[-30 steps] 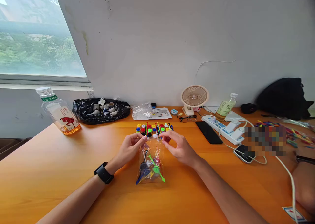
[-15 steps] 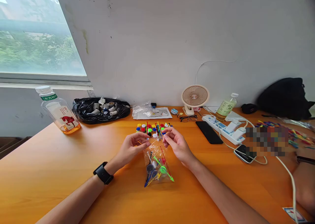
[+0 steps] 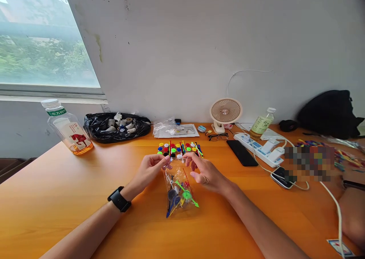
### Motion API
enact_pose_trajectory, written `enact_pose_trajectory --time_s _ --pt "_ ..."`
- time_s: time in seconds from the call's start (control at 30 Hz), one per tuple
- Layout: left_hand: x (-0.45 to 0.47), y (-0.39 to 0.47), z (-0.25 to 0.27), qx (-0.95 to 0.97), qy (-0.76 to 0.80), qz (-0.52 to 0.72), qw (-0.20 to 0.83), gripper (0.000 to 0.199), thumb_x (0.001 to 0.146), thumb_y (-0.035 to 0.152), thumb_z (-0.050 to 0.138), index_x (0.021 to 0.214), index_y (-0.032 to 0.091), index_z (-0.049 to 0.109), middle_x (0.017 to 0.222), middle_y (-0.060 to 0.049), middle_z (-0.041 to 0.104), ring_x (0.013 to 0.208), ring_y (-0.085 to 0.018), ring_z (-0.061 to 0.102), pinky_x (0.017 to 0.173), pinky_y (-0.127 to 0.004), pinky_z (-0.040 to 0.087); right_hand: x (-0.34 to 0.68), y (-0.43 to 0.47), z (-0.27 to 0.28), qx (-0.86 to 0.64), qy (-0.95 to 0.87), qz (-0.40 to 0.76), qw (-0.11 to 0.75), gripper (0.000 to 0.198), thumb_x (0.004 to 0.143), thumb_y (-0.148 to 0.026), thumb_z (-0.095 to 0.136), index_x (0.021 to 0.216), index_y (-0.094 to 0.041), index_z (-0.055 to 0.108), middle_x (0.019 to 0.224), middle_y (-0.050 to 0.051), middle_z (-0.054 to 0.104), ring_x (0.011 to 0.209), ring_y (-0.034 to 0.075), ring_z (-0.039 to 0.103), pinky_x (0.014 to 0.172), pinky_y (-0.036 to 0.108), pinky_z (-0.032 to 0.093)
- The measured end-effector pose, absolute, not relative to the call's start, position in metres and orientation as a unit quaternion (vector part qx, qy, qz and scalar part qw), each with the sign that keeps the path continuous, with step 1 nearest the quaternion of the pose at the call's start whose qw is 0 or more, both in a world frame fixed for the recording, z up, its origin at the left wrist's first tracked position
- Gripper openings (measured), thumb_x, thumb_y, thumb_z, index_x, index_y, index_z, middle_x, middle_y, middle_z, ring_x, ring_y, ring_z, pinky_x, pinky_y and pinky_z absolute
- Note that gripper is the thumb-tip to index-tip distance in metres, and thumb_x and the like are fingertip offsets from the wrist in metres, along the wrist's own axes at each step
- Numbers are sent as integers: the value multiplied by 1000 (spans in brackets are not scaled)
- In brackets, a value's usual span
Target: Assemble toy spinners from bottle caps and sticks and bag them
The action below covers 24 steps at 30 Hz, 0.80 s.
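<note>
A clear plastic bag [image 3: 180, 209] lies in front of me, with small colourful plastic pieces inside, among them a green arrow-tipped stick with a disc [image 3: 186, 195] and a blue stick [image 3: 169, 209]. My left hand [image 3: 154, 167] is closed, thumb against fingers, pinching the upper left edge of the bag. On the other side, my right hand [image 3: 203, 171] is open beside the bag's upper right edge, its thumb and fingers apart. Just beyond both hands, rows of coloured discs [image 3: 178, 150] and thin sticks lie on the table, partly hidden by my fingers.
A tea bottle [image 3: 71, 133] and a black plastic bag [image 3: 94, 131] stand left. Behind are a fan [image 3: 226, 111] and glasses [image 3: 218, 136]. To the right lie a phone [image 3: 242, 152], a power strip [image 3: 258, 149] with cables, and another person's arm [image 3: 353, 209].
My right hand has let go of the bag's upper edge and opened, thumb dropping away. My left hand has closed on the bag, which has shifted slightly left.
</note>
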<state>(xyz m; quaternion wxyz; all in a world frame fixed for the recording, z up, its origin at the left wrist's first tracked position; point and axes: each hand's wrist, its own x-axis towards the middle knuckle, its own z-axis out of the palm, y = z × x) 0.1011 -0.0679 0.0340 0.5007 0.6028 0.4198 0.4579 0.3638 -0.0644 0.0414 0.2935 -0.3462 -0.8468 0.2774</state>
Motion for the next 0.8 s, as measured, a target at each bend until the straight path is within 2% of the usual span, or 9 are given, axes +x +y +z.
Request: enact_pose_trajectory --time_s 0.07,0.17,0.3,0.4,0.6,0.8 --pt "102 -68 35 612 419 459 490 48 94 60 69 80 14 75 80 -6 76 72 -15 63 71 -26 47 360 -66 40 -344 -836 296 309 40 104 -41 51 140 -25 51 106 4 62 85 18 60 80 32 50" --pt "103 -67 34 612 418 467 482 51 95 63 65 82 14 76 80 -6 76 71 -14 62 67 -25 46 352 -67 36 -349 -798 335 359 39 104 -36 54 141 -25 53 103 4 64 89 19 61 82 31 51" --pt "102 -66 31 593 380 456 544 41 83 52 84 100 15 76 89 -6 78 79 -16 68 72 -25 52 346 -61 31 -366 -731 393 421 23 100 -40 65 113 -22 70 95 4 69 85 18 65 77 30 52" --pt "101 -64 28 572 375 456 570 42 75 42 92 103 15 77 90 -7 80 80 -16 71 74 -26 55 347 -56 28 -362 -687 445 446 26 98 -46 69 100 -20 74 84 3 70 77 17 66 71 29 52" --pt "97 -59 27 576 375 473 551 33 80 42 89 95 14 80 91 -9 81 79 -16 71 74 -26 57 351 -53 26 -340 -630 522 464 32 87 -41 84 113 -23 77 88 3 73 79 16 67 72 27 55" --pt "90 -59 34 593 360 493 525 30 80 40 87 98 17 84 91 -9 81 79 -18 70 74 -28 58 351 -54 30 -332 -610 532 484 23 85 -42 84 98 -23 85 84 5 77 74 16 65 71 30 53"
